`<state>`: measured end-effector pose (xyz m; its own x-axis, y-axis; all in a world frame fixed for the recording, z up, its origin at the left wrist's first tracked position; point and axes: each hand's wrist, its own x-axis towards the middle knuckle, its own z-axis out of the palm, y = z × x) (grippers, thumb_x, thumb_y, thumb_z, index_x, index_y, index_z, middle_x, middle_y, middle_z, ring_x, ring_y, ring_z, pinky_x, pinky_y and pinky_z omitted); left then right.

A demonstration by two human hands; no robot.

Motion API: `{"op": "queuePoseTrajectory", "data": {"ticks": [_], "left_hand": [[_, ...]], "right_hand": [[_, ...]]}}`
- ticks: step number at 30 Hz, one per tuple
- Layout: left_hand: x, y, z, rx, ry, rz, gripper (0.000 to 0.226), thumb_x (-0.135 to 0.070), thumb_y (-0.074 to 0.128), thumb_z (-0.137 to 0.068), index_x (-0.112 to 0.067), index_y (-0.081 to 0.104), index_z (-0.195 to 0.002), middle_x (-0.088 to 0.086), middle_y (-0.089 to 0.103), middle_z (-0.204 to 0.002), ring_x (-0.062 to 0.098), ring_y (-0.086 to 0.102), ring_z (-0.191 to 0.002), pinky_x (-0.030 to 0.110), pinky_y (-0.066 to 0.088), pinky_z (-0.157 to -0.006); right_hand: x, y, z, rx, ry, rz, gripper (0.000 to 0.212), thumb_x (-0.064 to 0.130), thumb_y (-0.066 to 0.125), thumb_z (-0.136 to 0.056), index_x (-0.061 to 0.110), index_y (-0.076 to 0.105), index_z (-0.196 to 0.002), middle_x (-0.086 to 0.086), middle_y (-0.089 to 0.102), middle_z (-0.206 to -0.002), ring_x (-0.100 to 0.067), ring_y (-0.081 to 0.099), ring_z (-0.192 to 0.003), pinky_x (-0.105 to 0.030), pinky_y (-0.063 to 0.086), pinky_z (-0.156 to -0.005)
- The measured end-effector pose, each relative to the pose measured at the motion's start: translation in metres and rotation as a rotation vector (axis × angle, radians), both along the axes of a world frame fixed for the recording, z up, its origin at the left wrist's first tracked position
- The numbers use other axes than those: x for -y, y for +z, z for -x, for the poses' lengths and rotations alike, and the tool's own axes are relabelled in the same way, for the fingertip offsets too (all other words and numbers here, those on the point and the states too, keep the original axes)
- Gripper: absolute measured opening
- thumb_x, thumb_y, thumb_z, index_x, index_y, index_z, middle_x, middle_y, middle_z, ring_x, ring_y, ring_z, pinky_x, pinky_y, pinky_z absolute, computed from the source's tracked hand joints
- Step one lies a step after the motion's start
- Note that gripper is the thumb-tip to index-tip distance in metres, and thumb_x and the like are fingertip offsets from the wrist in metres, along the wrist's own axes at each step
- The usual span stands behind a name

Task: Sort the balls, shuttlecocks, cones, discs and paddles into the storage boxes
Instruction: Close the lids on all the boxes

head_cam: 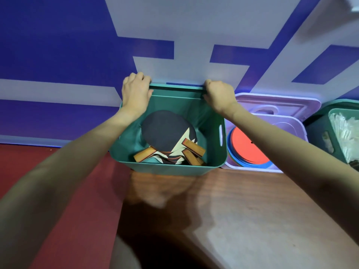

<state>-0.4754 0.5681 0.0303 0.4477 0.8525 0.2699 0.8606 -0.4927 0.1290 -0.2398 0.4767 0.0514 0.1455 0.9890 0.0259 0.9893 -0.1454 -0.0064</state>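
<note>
Bare forearms stretch forward from the camera over the dark wood-grain worktop (242, 210), whose near part shows pale glare and a blurred shadow. At their ends, the left hand (136, 92) curls its fingers over the far left corner of the teal plastic storage box (171, 168), and the right hand (218, 94) is clenched around the far rim at the right corner; both grasp the box. This box sits at the worktop's left end, its back edge against the wall. Inside it lie the table tennis paddles (167, 136), dark rubber faces up, wooden handles crossing toward the near wall.

Just beside it on the right stands a lilac plastic storage box (291, 121) holding flat round discs (248, 146), a red one on top of blue ones; a lilac lid (275, 103) leans behind it against the wall. Further right, partly cut off by the frame edge, a second teal box (316, 136) contains white feathered shuttlecocks (343, 133).

Left of the worktop, lower down, runs a dark red floor (58, 181). Behind everything rises a wall (174, 26) painted in blocks of deep blue and pale grey-lilac.
</note>
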Motion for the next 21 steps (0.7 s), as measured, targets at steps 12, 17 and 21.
{"op": "queuePoseTrajectory", "data": {"ticks": [12,17,21], "left_hand": [[0.011,0.034,0.013,0.168,0.021,-0.15,0.017,-0.017,0.063,-0.09,-0.01,0.074,-0.101,0.011,0.059,-0.098,0.034,0.049,-0.095,0.041,0.034,-0.087],[0.034,0.081,0.024,0.288,0.082,-0.232,0.02,-0.019,0.065,-0.089,-0.014,0.073,-0.106,0.008,0.06,-0.101,0.03,0.049,-0.099,0.039,0.035,-0.091],[0.06,0.101,0.038,0.333,0.081,-0.25,0.02,-0.021,0.068,-0.087,-0.015,0.074,-0.105,0.006,0.061,-0.101,0.027,0.049,-0.099,0.036,0.034,-0.091]], "right_hand": [[0.008,0.03,0.002,0.001,-0.013,-0.191,0.014,0.005,0.044,-0.089,0.004,0.052,-0.1,-0.017,0.064,-0.095,-0.04,0.058,-0.084,-0.035,0.032,-0.057],[0.032,0.067,0.011,-0.155,-0.023,-0.438,0.014,0.013,0.05,-0.087,0.007,0.056,-0.098,-0.01,0.065,-0.088,-0.034,0.057,-0.084,-0.038,0.042,-0.061],[0.061,0.083,0.021,-0.235,-0.011,-0.536,0.018,0.016,0.053,-0.085,0.011,0.06,-0.1,-0.005,0.066,-0.086,-0.028,0.059,-0.084,-0.037,0.048,-0.064]]}}
